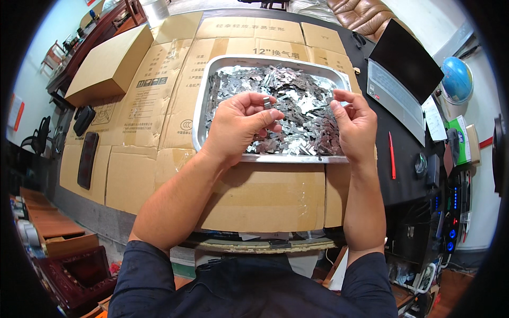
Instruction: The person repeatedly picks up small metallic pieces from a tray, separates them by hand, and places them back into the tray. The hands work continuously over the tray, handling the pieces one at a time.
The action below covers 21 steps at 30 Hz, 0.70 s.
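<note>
A silver metal tray (199, 124) full of small, flat, shiny metal pieces (305, 103) lies in front of me. Over its left half, my left hand (238, 122) pinches a short stack of small metal pieces (267, 102) between thumb and fingers. My right hand (356, 127) hovers at the tray's right side, its fingers curled and the thumb tip close to the index finger. Whatever it pinches, if anything, is too small to make out. The hands are apart from each other.
Flattened cardboard (265, 196) covers the table under the tray. On the left are a cardboard box (108, 69), a dark phone (88, 160) and a black case (84, 121). On the right stand an open laptop (395, 98), a red pen (392, 155) and a globe (456, 79).
</note>
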Tool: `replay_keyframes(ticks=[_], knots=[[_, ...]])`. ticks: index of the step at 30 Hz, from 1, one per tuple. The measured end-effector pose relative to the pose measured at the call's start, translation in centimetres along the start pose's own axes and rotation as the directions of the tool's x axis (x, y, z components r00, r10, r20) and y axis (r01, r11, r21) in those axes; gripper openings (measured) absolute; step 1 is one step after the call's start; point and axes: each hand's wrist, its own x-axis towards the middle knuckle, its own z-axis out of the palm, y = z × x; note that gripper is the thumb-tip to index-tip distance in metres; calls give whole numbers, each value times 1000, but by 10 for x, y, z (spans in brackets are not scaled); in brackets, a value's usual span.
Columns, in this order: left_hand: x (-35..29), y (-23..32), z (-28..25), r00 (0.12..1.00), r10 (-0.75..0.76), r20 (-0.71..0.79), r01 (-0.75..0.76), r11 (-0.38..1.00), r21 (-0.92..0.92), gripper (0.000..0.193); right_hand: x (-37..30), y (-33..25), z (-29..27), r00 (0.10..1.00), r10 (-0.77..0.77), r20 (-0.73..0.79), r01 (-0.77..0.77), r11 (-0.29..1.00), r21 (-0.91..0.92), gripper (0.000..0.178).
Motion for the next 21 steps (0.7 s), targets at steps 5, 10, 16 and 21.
replay_keyframes(ticks=[5,10,16,21], knots=[[0,0,0,1000,6,12,-6,1000,-13,27,-4,5,1,994,-23,111,51,967,-252,19],[0,-2,1,1000,5,22,-5,1000,4,26,0,3,-1,992,-70,107,107,908,-406,23],[1,-7,2,998,30,52,-30,1000,9,24,-1,10,-4,992,-38,121,90,885,-456,20],[2,-7,-1,996,55,71,-55,998,4,24,-2,14,-8,979,-31,199,137,828,-544,15]])
